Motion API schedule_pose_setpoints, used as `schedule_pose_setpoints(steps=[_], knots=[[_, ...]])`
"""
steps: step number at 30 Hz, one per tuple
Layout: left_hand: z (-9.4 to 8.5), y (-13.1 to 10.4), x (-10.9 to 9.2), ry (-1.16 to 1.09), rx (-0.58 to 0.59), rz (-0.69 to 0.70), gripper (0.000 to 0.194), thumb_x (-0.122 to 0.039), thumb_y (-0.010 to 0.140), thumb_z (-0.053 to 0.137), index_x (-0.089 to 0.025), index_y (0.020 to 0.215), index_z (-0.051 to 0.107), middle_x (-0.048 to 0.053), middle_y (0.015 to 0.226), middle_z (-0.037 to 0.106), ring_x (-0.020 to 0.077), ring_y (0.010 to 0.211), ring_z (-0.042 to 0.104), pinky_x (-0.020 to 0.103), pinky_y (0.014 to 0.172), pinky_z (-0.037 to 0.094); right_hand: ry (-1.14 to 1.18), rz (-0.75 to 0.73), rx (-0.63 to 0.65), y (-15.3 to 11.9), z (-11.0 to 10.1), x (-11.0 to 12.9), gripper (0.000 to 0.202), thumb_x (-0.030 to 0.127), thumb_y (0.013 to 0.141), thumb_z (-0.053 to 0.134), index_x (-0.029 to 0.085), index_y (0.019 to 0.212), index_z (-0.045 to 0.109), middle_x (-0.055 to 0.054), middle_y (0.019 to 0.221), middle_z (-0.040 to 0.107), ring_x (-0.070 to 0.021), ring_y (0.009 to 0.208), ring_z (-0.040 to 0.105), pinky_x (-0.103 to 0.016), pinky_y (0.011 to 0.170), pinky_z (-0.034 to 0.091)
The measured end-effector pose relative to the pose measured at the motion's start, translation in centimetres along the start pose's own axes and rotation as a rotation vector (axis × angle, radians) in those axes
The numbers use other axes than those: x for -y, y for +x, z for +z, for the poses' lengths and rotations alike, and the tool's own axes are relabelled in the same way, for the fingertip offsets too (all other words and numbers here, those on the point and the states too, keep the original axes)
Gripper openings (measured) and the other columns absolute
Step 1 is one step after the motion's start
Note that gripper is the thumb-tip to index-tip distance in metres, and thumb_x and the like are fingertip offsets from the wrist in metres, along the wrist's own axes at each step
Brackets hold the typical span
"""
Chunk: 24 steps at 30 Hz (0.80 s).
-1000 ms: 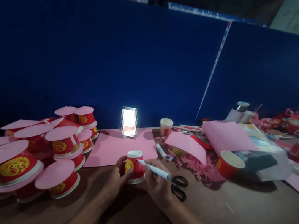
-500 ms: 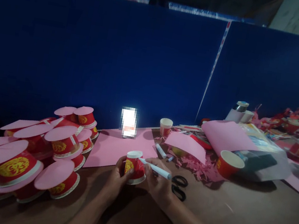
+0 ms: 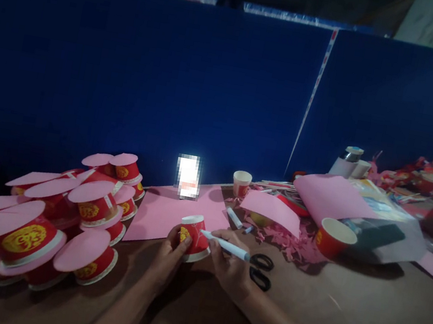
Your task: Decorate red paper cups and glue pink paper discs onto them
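Observation:
My left hand [image 3: 172,249] is closed around a red paper cup [image 3: 195,239], its wide rim facing down. A yellow emblem shows on the cup beside my thumb, and thin pale lines run over its red side. In my right hand [image 3: 229,265] is a white marker pen [image 3: 229,247], its tip at the cup's red side; whether it touches I cannot tell. Black-handled scissors [image 3: 261,270] lie just right of my right hand, the blades hidden. Behind the cup a pink paper sheet [image 3: 161,211] lies flat on the table.
On the left stand several stacked red cups [image 3: 24,240] with pink paper discs. A bright pixelated screen [image 3: 188,176] stands behind the sheet. To the right are pink paper scraps [image 3: 290,242], a red cup [image 3: 334,241] and a flask [image 3: 346,161]. A blue partition [image 3: 173,76] closes the back.
The cup has turned and tilted in my left hand: less of the yellow emblem and more of the lined red side shows. The pen is still held against or near it.

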State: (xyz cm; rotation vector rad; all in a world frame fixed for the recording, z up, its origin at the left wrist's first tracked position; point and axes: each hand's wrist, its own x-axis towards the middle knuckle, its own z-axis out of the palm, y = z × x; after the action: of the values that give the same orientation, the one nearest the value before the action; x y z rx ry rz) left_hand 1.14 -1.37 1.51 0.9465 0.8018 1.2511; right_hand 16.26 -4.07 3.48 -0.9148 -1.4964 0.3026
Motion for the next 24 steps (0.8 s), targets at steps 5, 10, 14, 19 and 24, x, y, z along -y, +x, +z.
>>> schedule_pose_setpoints(steps=[5,10,14,19,24], knots=[[0.5,-0.3,-0.4,-0.106,0.017,-0.039,0.040,-0.035,0.073,0.066,-0.020,0.107,0.053,0.005,0.097,0.067,0.0188,0.087,0.063,0.033,0.083,0.046,-0.006,-0.044,0.031,0.0,0.0,0.0,0.010,0.018,0.085,0.051,0.019,0.089,0.060,-0.003,0.077,0.063,-0.0153,0.069,0.060,-0.027,0.067,0.049],[0.4,-0.3,-0.4,-0.137,0.007,-0.052,0.037,-0.035,0.072,0.067,-0.020,0.105,0.056,0.002,0.090,0.068,0.0161,0.079,0.064,0.028,0.076,0.048,-0.022,-0.059,0.020,0.1,-0.1,0.0,0.011,0.016,0.084,0.051,0.019,0.091,0.059,-0.005,0.080,0.064,-0.0168,0.074,0.061,-0.028,0.069,0.050],[0.2,-0.3,-0.5,-0.117,-0.026,-0.077,0.037,-0.036,0.071,0.068,-0.020,0.102,0.057,0.002,0.084,0.068,0.0158,0.071,0.064,0.027,0.067,0.050,-0.034,-0.095,0.036,0.2,-0.2,0.3,0.014,0.016,0.085,0.050,0.019,0.094,0.060,-0.005,0.082,0.065,-0.0179,0.076,0.061,-0.030,0.071,0.050],[0.4,-0.3,-0.8,-0.145,0.035,-0.061,0.029,-0.036,0.077,0.061,-0.017,0.100,0.058,0.004,0.087,0.068,0.0185,0.079,0.065,0.030,0.073,0.051,0.048,-0.045,0.051,0.0,-0.2,0.0,0.017,0.017,0.086,0.050,0.020,0.099,0.060,-0.005,0.082,0.064,-0.0168,0.073,0.060,-0.030,0.069,0.049],[0.6,-0.4,-1.3,-0.179,0.011,-0.086,0.031,-0.039,0.075,0.061,-0.014,0.094,0.060,0.006,0.090,0.068,0.0230,0.089,0.064,0.033,0.079,0.050,0.200,0.179,0.037,0.7,-0.2,3.0,0.015,0.026,0.089,0.047,0.020,0.090,0.061,-0.003,0.076,0.063,-0.0149,0.066,0.059,-0.026,0.061,0.050]])
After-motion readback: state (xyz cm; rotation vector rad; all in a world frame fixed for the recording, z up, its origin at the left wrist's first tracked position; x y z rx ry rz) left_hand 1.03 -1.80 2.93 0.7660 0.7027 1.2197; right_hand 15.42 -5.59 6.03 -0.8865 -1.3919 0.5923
